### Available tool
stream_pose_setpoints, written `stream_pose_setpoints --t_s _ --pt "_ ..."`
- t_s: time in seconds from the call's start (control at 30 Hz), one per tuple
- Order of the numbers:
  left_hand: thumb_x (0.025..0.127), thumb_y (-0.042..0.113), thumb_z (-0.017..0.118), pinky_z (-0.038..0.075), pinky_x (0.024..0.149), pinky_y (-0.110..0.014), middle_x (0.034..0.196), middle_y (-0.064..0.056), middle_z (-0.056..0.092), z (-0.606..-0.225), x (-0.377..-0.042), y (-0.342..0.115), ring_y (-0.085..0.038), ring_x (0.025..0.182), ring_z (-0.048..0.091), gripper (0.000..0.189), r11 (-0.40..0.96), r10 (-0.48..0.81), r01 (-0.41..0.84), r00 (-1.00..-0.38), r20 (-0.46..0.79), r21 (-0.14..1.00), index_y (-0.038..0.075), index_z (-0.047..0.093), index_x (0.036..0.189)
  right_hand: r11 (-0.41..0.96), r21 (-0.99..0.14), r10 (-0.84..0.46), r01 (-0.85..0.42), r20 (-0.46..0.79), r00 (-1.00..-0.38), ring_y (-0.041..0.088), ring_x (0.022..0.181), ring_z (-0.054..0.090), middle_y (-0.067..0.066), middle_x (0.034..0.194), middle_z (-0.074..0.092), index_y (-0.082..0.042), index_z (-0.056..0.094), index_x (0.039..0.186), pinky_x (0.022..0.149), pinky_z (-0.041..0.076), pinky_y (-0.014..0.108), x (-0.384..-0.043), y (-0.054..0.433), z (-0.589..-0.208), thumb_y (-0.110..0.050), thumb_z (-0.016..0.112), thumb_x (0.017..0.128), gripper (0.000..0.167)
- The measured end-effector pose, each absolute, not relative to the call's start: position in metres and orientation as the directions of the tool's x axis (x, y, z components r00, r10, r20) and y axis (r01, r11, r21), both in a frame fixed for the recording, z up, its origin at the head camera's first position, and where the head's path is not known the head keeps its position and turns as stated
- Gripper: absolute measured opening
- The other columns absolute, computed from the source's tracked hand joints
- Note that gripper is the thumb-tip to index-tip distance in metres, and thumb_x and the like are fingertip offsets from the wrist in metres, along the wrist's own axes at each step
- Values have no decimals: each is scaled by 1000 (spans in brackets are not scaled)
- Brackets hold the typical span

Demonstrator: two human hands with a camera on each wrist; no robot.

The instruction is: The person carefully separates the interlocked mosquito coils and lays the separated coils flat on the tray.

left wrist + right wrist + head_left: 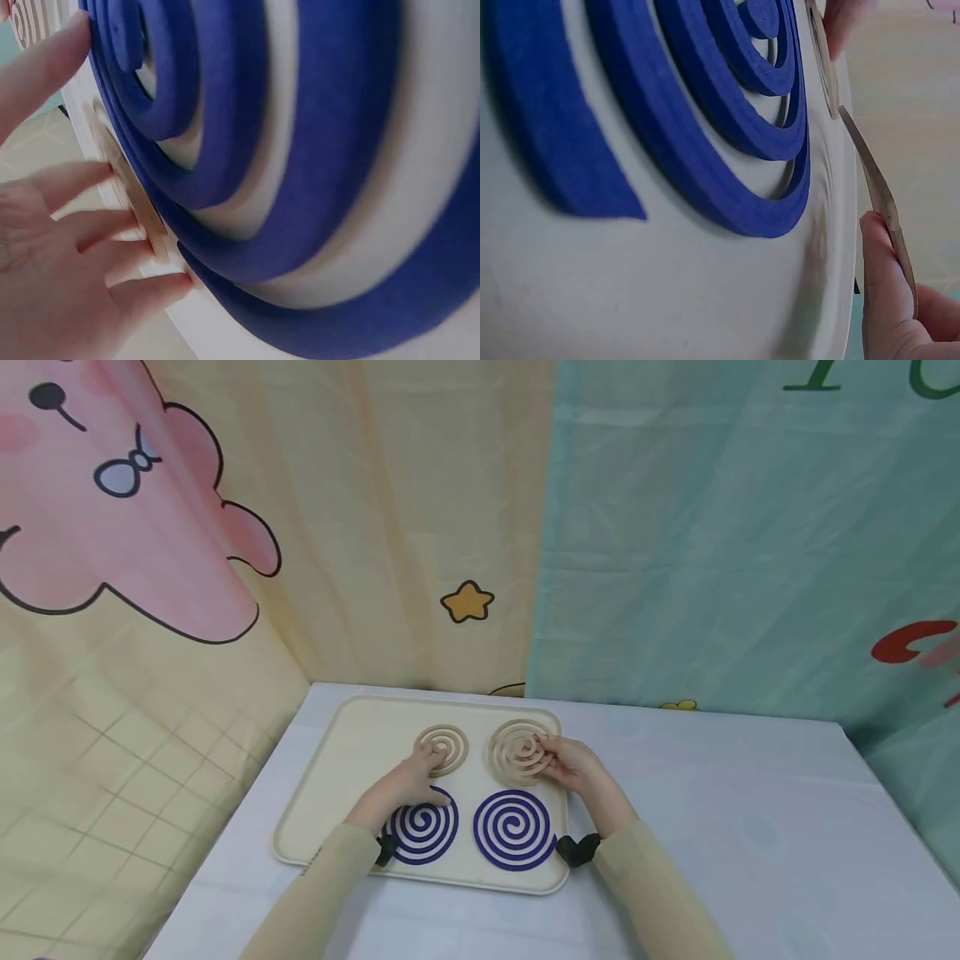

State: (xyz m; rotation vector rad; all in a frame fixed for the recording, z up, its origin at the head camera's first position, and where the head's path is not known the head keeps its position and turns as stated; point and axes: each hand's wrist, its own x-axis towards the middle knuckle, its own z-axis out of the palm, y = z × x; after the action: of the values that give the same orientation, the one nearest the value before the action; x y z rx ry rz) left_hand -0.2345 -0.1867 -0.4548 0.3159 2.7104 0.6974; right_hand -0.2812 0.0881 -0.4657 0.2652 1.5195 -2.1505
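On a cream tray [322, 802] lie spiral coils that look like mosquito coils. My right hand [581, 764] pinches a larger beige coil [498, 752] by its right side, thumb and fingers on opposite faces. In the right wrist view this held coil [883, 199] appears edge-on, tilted up off the tray. Spread fingers of my left hand [405, 781] touch a smaller beige coil [442, 727] at the back middle of the tray. A dark blue coil [425, 821] lies partly under that hand, its thumb at the edge. Beside it sits another dark blue coil [513, 822].
The tray rests on a white-covered table [712, 827], which extends to the right. Behind stands a printed curtain [420, 527], beige on the left and teal [712, 543] on the right. Black bands [577, 850] circle both wrists.
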Motion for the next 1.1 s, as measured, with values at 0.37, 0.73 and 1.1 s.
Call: stream_pose_setpoints --t_s 0.37,0.73,1.1 --pt "83 26 79 13 114 -71 159 -33 7 -465 -234 -188 -49 148 3 91 859 299 135 -915 -270 493 -3 27 152 -168 -859 -140 484 -466 -874 14 100 62 19 125 60 13 37 143 98 52 28 -285 76 -472 -5 43 104 43" --pt "83 27 79 12 115 -70 159 -33 7 -464 -233 -190 -49 148 3 92 857 285 123 -922 -261 500 -3 27 152 493 -846 -31 203 -250 -968 42 139 39 26 148 43 5 39 146 114 37 51 -276 75 -454 -2 48 90 58" --pt "83 27 79 9 117 -68 160 -31 7 -462 -231 -188 -47 149 1 92 855 266 107 -931 -252 508 -1 27 153 741 -596 -478 -309 -147 -866 47 144 26 27 155 32 2 45 145 116 30 58 -262 60 -460 -25 75 87 70"
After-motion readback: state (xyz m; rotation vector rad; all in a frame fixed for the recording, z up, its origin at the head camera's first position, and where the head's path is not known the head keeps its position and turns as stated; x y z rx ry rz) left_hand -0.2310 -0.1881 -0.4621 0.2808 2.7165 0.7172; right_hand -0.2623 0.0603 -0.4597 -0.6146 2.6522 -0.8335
